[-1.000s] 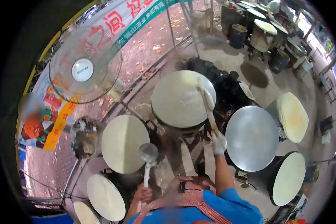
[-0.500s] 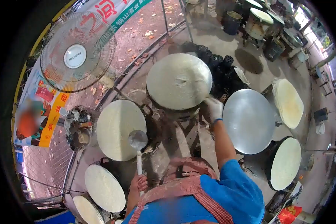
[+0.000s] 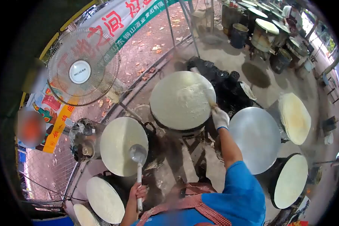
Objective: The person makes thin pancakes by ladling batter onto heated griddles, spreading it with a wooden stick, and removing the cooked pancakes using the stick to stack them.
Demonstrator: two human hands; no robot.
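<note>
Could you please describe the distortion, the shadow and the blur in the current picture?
Head view: strong fisheye curvature, black corners; head view: a shadow edge divides the round griddle coated with pale batter, and soft sheen covers the bare silver metal disc; head view: the pale wooden tool in the white-gloved right hand looks blurred.

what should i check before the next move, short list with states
1. Right hand gloved: ok.
2. Tool held in that hand: ok, though it is largely hidden or blurred.
3. Batter smooth on the middle griddle: not ok, a rough patch shows.
4. Ladle secure: ok, the left hand grips its handle.
5. Ladle clear of the left griddle: cannot tell, its bowl overlaps it in view.
6. Griddle heat: cannot tell.
</note>
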